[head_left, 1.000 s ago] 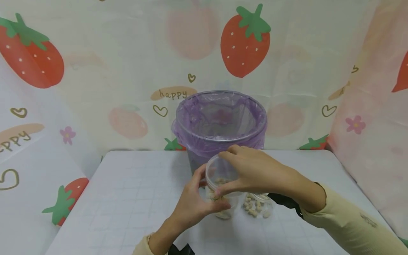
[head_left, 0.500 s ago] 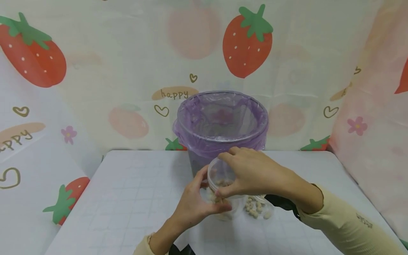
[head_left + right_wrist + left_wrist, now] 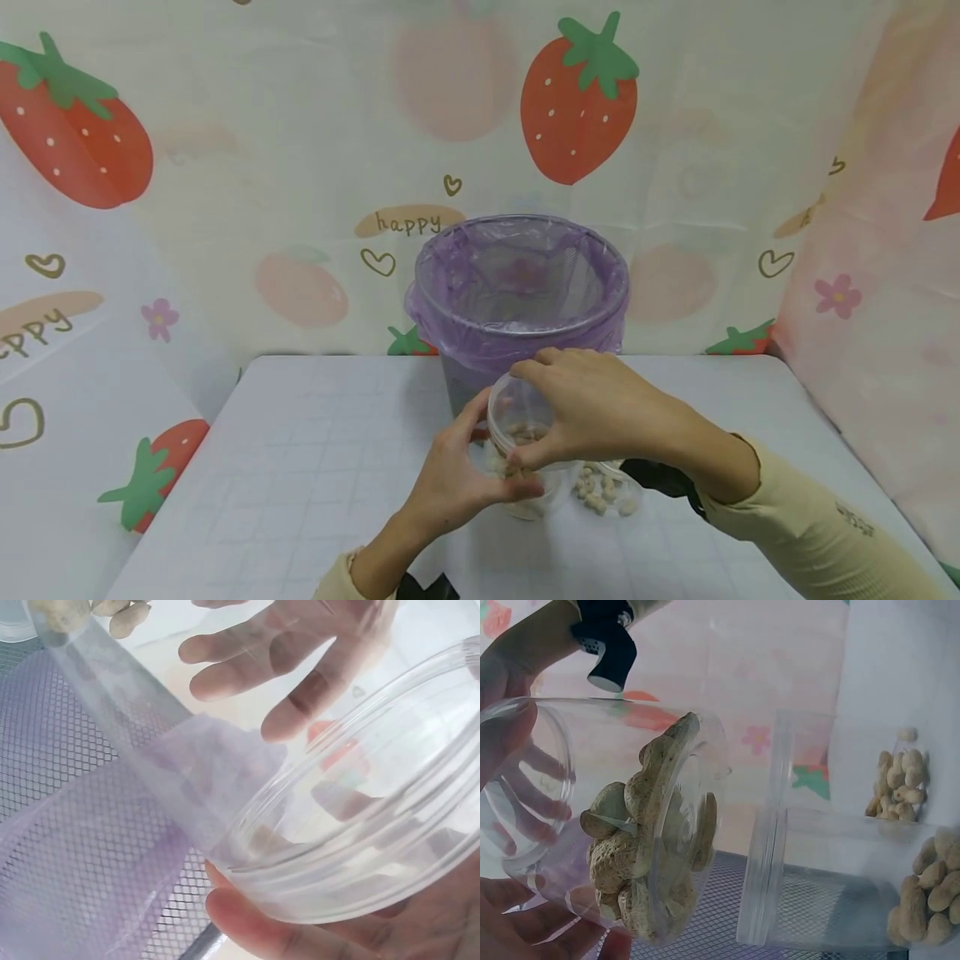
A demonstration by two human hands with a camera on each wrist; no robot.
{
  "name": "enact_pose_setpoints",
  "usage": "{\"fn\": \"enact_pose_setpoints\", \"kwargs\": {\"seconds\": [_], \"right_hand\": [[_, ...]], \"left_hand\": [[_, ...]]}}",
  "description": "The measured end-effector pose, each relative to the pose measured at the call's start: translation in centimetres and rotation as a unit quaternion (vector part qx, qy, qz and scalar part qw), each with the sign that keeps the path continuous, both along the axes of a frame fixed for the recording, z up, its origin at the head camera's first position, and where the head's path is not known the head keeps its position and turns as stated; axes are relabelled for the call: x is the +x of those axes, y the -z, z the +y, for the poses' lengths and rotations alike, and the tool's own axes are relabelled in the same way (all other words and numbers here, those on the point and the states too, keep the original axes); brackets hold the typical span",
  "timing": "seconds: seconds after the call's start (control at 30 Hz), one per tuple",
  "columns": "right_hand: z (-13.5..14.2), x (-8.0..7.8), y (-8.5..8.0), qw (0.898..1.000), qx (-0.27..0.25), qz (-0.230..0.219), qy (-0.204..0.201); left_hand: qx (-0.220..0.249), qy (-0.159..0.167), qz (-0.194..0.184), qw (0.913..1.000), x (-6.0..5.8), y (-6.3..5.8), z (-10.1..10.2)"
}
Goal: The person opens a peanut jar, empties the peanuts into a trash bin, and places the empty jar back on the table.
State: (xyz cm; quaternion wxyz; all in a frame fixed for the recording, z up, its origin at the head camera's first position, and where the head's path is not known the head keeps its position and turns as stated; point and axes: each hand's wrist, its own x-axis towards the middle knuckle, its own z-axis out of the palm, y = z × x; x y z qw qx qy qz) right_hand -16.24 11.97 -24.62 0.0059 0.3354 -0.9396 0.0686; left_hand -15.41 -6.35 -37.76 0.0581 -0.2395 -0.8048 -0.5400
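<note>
In front of the purple-lined bin [image 3: 480, 346], the left hand [image 3: 457, 479] and right hand [image 3: 592, 404] are both gripping a clear jar [image 3: 513, 404] of peanuts [image 3: 615, 862], while other peanuts [image 3: 597, 502] are sitting before the bin too.

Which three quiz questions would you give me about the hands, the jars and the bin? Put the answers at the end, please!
1. Pick one. The bag on the bin is: A green, B purple, C black.
2. Which is nearer the top of the held jar, the left hand or the right hand?
3. True or false: the held jar is empty.

Key:
1. B, purple.
2. The right hand; the left hand holds lower down.
3. False: peanut shells show at its bottom.
</note>
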Motion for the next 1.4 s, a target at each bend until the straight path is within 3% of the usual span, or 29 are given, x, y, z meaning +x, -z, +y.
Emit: {"fn": "enact_pose_setpoints", "kwargs": {"seconds": [0.3, 0.5, 0.7, 0.9, 1.0, 1.2, 1.4], "right_hand": [[0.1, -0.2, 0.2, 1.000, -0.009, 0.004, -0.010], [0.4, -0.4, 0.1, 1.000, -0.010, 0.004, -0.026], [1.1, -0.7, -0.4, 0.995, -0.015, -0.029, -0.094], [1.7, -1.1, -0.8, 0.981, -0.019, -0.080, -0.175], [2.0, -1.4, -0.9, 0.977, -0.016, -0.095, -0.193], [2.0, -1.4, -0.6, 0.978, -0.030, -0.108, -0.178], [1.2, -0.6, -0.3, 0.993, -0.036, -0.057, -0.099]], "left_hand": [[0.002, 0.006, -0.014, 0.9999, -0.2, 0.1, -0.1], [0.007, 0.014, -0.003, 0.9999, -0.4, 0.2, 0.0], [0.020, 0.037, -0.005, 0.9991, -0.4, 0.4, -0.1], [0.031, 0.068, -0.011, 0.9972, -0.3, 0.4, -0.4], [0.030, 0.072, -0.011, 0.9969, -0.3, 0.4, -0.5], [0.022, 0.043, -0.010, 0.9988, -0.1, 0.5, -0.3], [0.022, -0.003, -0.018, 0.9996, 0.2, 0.3, -0.1]]}}
